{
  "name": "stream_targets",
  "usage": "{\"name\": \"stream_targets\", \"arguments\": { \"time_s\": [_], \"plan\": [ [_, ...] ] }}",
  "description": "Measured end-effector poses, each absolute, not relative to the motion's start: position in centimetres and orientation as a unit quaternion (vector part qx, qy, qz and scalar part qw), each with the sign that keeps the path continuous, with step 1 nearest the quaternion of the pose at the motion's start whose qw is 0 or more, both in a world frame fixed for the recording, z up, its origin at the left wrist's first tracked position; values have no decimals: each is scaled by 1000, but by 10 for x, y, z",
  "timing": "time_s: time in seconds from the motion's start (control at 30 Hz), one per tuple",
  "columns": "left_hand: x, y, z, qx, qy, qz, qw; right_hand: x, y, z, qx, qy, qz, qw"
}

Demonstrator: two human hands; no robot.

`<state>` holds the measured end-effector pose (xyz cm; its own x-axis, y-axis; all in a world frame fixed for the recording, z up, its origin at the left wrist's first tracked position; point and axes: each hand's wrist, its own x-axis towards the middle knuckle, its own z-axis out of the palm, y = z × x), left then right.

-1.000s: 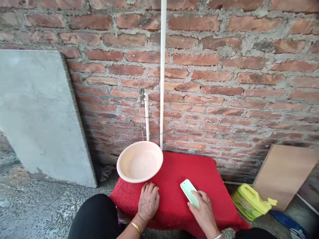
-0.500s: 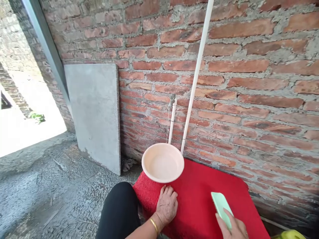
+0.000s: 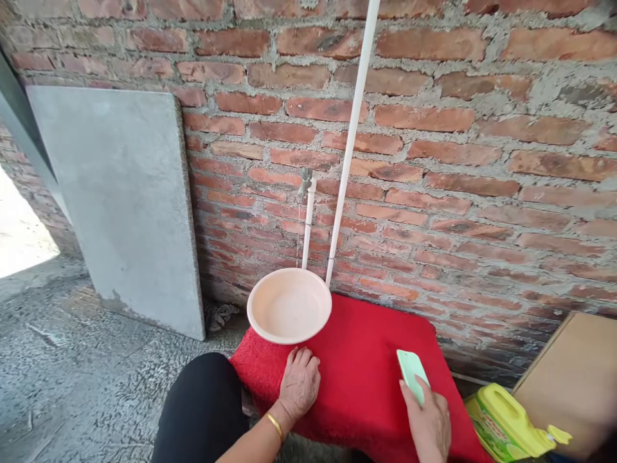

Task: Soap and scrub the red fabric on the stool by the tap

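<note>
My left hand (image 3: 299,379) rests on the red cloth (image 3: 361,379), just in front of the pale pink basin (image 3: 289,305). Its fingers lie on the cloth with a slight bend, and I see nothing held in them. A light-green, flat, oblong piece (image 3: 411,373) with rounded corners and a small hole near one end is gripped in my right hand (image 3: 429,415). That hand is over the right part of the cloth, and the underside of the green piece is hidden. The basin sits at the cloth's back left corner, upright.
Behind stands a brick wall (image 3: 434,151) with a tap (image 3: 305,185), a thin stream falling from it, and a white pipe (image 3: 354,128). A grey slab (image 3: 120,212) leans at left. At right are a yellow jug (image 3: 506,421) and a cardboard box (image 3: 573,379).
My view has turned to the right, bringing the yellow jug and cardboard box into sight. The green piece stays in my right hand; my left hand stays on the cloth near the basin.
</note>
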<state>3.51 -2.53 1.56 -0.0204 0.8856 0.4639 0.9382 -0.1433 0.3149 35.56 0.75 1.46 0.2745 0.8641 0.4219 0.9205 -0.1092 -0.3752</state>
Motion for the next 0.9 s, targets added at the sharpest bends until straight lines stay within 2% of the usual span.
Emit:
{"name": "stream_targets", "arguments": {
  "time_s": [0.1,0.2,0.4,0.5,0.63,0.73,0.9],
  "plan": [
    [35,-26,15,-699,-652,-291,47,320,5,11,-658,-682,-25,320],
    [34,-26,14,-699,-651,-292,49,301,2,9,-618,-730,-25,290],
    [35,-25,15,-697,-652,-293,47,345,5,20,-774,-584,-66,237],
    [35,-26,16,-698,-654,-288,46,347,7,22,-756,-582,-57,293],
    [34,-27,17,-701,-652,-284,54,311,6,16,-653,-670,-32,352],
    [34,-27,18,-702,-650,-283,66,297,5,14,-623,-711,-33,324],
    [34,-28,20,-705,-647,-281,74,334,9,21,-765,-594,-64,240]
  ]
}}
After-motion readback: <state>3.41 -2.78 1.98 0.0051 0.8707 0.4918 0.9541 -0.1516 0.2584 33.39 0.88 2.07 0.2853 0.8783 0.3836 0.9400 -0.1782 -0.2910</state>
